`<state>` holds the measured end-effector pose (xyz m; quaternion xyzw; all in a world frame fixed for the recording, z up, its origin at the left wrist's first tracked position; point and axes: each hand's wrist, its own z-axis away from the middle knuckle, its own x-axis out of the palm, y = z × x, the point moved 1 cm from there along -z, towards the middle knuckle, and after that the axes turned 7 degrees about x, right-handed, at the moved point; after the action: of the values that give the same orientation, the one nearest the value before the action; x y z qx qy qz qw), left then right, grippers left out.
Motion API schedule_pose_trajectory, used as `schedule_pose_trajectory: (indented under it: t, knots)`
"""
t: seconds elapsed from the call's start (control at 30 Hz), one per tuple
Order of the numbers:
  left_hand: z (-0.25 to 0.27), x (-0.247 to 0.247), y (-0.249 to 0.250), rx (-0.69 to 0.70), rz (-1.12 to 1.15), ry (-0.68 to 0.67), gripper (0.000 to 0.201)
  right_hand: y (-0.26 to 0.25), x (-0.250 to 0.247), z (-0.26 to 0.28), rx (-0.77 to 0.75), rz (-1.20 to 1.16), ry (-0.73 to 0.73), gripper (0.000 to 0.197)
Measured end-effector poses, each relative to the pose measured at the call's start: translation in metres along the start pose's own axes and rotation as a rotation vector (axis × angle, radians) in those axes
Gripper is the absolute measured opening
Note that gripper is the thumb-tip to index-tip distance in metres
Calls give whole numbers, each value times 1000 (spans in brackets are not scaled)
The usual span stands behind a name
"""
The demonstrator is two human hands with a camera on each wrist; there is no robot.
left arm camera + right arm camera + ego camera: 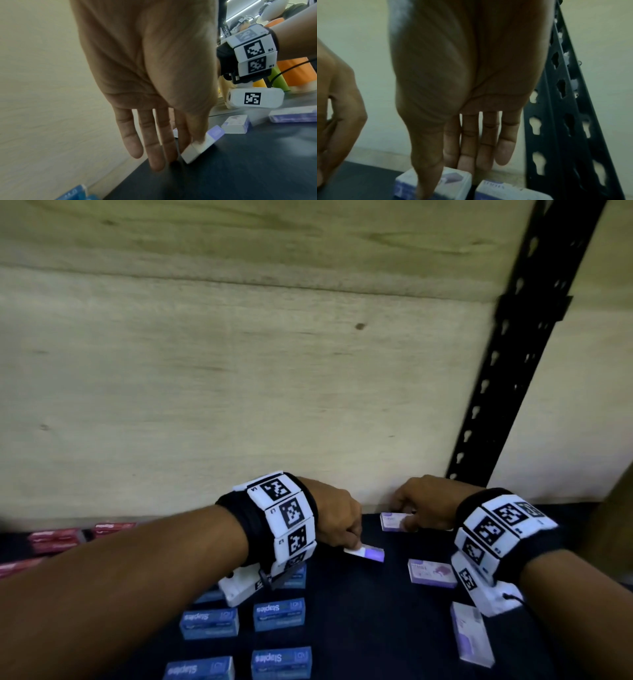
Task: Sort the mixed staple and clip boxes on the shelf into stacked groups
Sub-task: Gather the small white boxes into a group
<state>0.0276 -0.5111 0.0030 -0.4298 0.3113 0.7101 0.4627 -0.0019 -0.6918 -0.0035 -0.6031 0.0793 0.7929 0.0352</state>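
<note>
On the dark shelf [359,628] my left hand [352,542] pinches a small white and purple box [368,553] between thumb and forefinger, one end tilted up off the surface [197,147]. To its right, against the back panel, my right hand [406,517] grips another purple box [392,522], thumb on the near side and fingers behind it [453,181]. A second purple box [501,189] lies just right of that one. Two more purple boxes [431,573] [472,635] lie nearer me on the right. Several blue staple boxes [279,613] lie at front left.
Red boxes [54,539] sit at the far left by the wooden back panel [239,388]. A black perforated metal upright [496,392] rises at the back right, close to my right hand. Bare dark shelf lies between the blue and purple boxes.
</note>
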Motion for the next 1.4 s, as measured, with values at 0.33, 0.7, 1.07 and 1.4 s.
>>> schedule_pose_trajectory:
  t: [0.33, 0.7, 1.07, 1.4]
  knots:
    - [-2, -4, -3, -36, 39, 61, 32, 7, -3, 2, 43, 1, -72, 35]
    - [1, -3, 14, 97, -40, 43, 29, 5, -6, 5, 47, 49, -89, 37]
    - [1, -8, 12, 35, -127, 59, 39, 3, -8, 8, 24, 56, -86, 30]
    - [-13, -11, 0, -141, -280, 154, 32, 5, -8, 6, 12, 2, -56, 23]
